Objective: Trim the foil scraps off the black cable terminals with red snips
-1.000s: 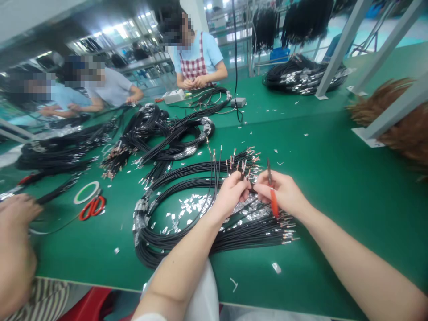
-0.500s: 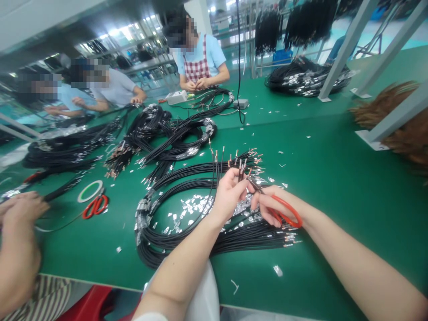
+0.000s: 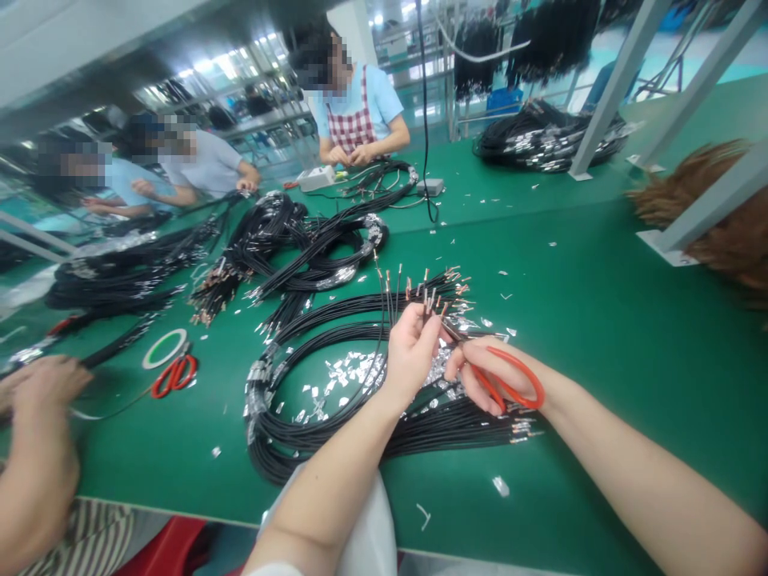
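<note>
My left hand [image 3: 411, 350] pinches the stripped, copper-tipped ends of a few black cables [image 3: 427, 298] and holds them upright over a large coiled bundle of black cables [image 3: 312, 432]. My right hand [image 3: 489, 370] grips red-handled scissors [image 3: 510, 382] whose blades point left, right at the cable ends by my left fingers. Silver foil scraps [image 3: 345, 372] lie scattered inside the coil.
The green table [image 3: 600, 320] carries more black cable bundles [image 3: 300, 240] and another pile [image 3: 540, 136] at the back. Red scissors [image 3: 173, 374] and a tape roll [image 3: 163, 348] lie at left. A co-worker's hand [image 3: 36, 448] works at near left; other people sit across.
My right hand has turned the scissors from blades-up to lying sideways, blades now at the cable ends held by my left hand. The co-worker's hand at left shifted slightly.
</note>
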